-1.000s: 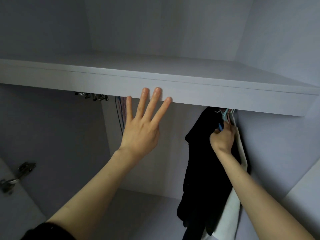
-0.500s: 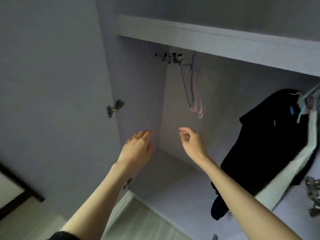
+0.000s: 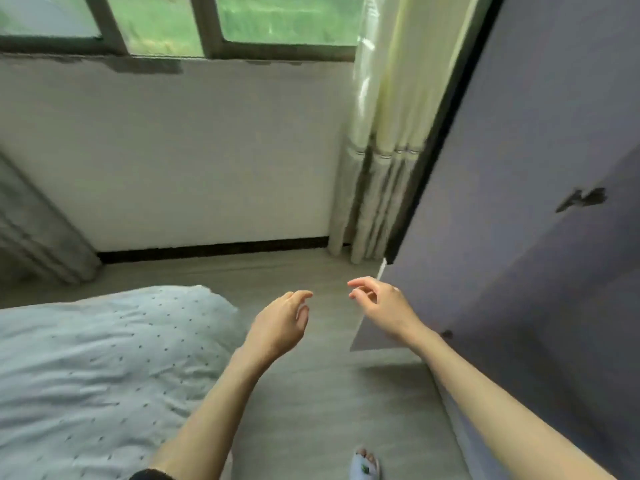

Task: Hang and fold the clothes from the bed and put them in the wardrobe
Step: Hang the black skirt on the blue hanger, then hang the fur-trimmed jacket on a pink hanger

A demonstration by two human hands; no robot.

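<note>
Left hand [image 3: 280,327], right hand [image 3: 384,303] loosely curled, empty; rumpled dotted bed [image 3: 97,368].

Readable text: none anywhere in the view.
Bedding [image 3: 104,358], left of the left hand [image 3: 282,322]: a pattern of small dark dots only, no words.
Wardrobe door [image 3: 536,168], right of the right hand [image 3: 381,303]: plain surface with a metal hinge [image 3: 581,199], no label or number.
Slipper [image 3: 363,467], below and between the hands: a small green mark, too small and blurred to read.
Wall [image 3: 190,150] and window [image 3: 173,26], beyond both hands: no signs or lettering.
</note>
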